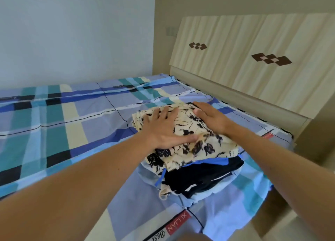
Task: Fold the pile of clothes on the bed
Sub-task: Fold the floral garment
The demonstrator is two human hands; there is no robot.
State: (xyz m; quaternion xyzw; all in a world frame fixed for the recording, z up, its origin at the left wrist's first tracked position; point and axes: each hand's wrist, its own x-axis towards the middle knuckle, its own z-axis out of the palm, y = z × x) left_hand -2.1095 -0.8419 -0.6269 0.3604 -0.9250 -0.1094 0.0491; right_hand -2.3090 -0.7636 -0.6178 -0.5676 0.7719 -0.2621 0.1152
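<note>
Left hand (163,128): open, fingers straight and spread, palm flat on the near-left part of the cream garment (208,144); thumb lies along the cloth, pointing right.
Right hand (212,119): open, fingers straight and close together, palm down on the far-right part of the same garment. It grips nothing.
Hands, relation: apart, with a strip of printed cloth showing between them; both forearms reach in from the near edge.
Pile (192,155): folded, stacked on the right side of the bed (72,123), near the headboard (253,59) but not touching it.
Top layer: cream garment with a black blotchy print, folded, edges slightly uneven on the near side.
Middle layer: black garment (203,177) with blue trim, sticking out from under the cream one toward the camera.
Bottom layer: pale blue cloth (212,191), only its near edge in view; type of garment cannot be told.
Sheet (226,213): plaid in blue, teal, cream and black, rumpled around the pile; a red label (178,224) sits at its near edge.
Headboard: pale wood grain with dark diamond inlays.
Wall (72,32): plain, light, behind the far side of the bed.
</note>
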